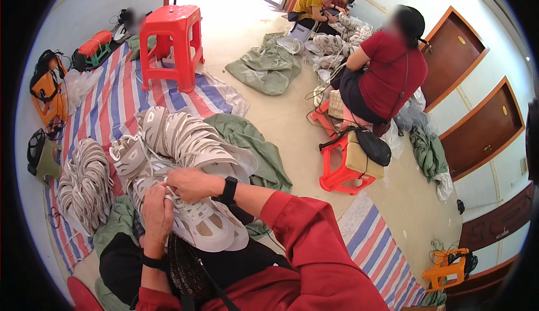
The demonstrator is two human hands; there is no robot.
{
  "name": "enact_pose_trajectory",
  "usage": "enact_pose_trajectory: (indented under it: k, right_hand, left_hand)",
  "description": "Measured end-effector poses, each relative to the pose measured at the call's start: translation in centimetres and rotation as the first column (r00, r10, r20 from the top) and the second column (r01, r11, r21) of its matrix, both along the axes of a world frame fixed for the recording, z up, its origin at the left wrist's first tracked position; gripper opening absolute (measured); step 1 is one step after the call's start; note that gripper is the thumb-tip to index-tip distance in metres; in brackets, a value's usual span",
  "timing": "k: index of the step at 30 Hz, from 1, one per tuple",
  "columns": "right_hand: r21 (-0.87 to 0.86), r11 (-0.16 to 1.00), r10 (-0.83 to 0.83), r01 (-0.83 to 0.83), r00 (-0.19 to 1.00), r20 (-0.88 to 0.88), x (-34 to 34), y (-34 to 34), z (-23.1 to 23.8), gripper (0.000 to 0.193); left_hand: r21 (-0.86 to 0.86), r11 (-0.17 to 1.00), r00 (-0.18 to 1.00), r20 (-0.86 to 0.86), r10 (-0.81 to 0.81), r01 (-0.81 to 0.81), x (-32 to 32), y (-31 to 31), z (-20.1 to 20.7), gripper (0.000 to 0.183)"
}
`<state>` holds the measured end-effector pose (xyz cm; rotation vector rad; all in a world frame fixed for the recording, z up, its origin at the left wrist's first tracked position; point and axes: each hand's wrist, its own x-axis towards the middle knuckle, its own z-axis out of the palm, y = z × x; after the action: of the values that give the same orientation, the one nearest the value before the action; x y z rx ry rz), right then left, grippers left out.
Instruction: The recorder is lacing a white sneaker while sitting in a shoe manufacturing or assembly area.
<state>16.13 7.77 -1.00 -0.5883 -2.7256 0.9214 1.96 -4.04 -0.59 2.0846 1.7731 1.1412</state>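
Head view: both bare hands work at a sneaker upper [209, 231], white with tan mesh panels, over the dark-clad lap. Landmark for positions: the tall red plastic stool [171, 46]. The sneaker upper lies on the near side of the landmark, toward the person, toe end pointing down and right.

Right hand [190, 184]: fingers narrow, pinching a white lace [175, 197] at the throat of the upper. A black watch [229, 190] sits on this wrist. Left hand [156, 214]: fingers curled close together, fingertips just beside those of the right hand; cannot tell whether it also grips the lace. A black wristband [152, 262] is on this arm.

Between landmark and hands: a long stack of nested uppers [188, 142], tan and white. Near and to the left of the landmark: a second nested row [86, 184]. Under the landmark: a red, white and blue striped sheet [112, 89].

Right of the landmark: a crumpled green cloth [261, 69] on the floor; farther right, a seated co-worker [393, 69] in a dark red top, with a low red stool [343, 169] nearby. Beyond, up and right of the landmark, two more people sit beside a heap of uppers [332, 45].
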Motion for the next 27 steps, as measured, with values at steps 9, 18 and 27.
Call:
enact_pose_trajectory:
  k: [9,18,27]
  right_hand:
    - [0.461,0.858,-0.212,0.227,0.974,-0.085,2.4,1.6,0.4,0.023]
    - [0.573,0.63,-0.681,0.524,0.728,0.083,13.7,8.4,-0.6,0.01]
    - [0.223,0.86,-0.387,0.459,0.872,-0.299,9.3,4.2,0.4,0.016]
  left_hand:
    - [-0.167,0.986,0.976,0.209,0.064,-0.028,-2.2,-0.8,-0.5,0.02]
    - [-0.069,0.997,0.991,0.134,0.024,-0.015,-1.4,0.2,-2.0,0.022]
    - [-0.315,0.939,0.91,0.414,0.008,0.136,-2.2,-0.6,0.3,0.017]
